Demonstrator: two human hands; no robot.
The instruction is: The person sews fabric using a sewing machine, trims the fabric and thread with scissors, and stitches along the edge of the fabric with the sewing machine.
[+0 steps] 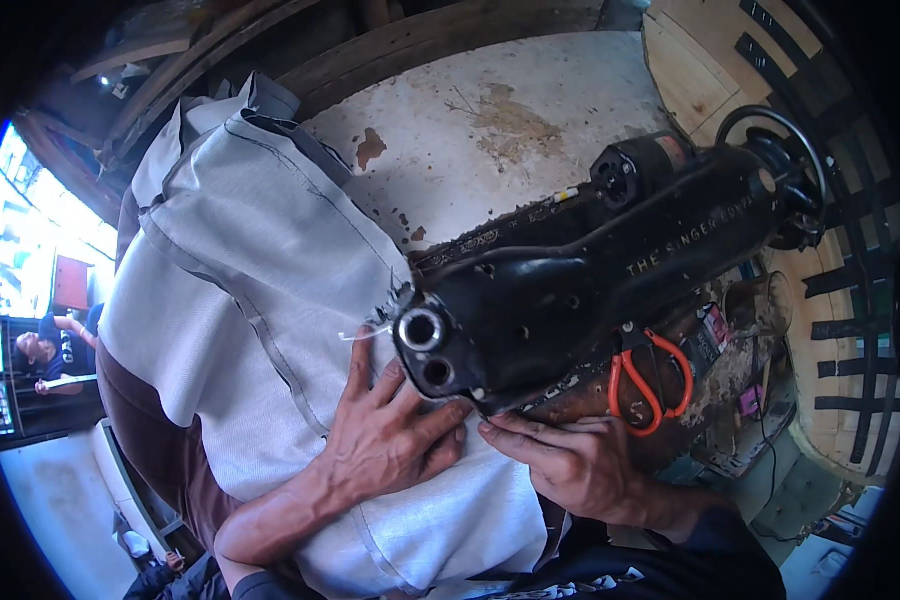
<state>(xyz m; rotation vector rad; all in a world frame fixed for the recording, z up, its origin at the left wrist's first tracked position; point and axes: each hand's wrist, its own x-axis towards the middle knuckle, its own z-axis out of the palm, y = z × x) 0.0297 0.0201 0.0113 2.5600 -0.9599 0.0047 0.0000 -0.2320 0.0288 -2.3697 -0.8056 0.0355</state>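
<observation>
A black sewing machine stretches from the middle to the upper right, its needle end over a large piece of light grey fabric with dark seams. My left hand lies on the fabric beside the machine's head, fingers stretched out toward the needle area and partly covered by it. On the right of the head, my right hand has its fingers together at the fabric's edge and seems to pinch it; its thumb is hidden. White thread ends stick out near my left index finger. The needle and presser foot are out of sight.
A hand tool with orange handles lies on the machine bed near my right hand. Behind the machine is a stained whitish tabletop. A handwheel stands at the far right, by a panel with black straps. A person appears at the left.
</observation>
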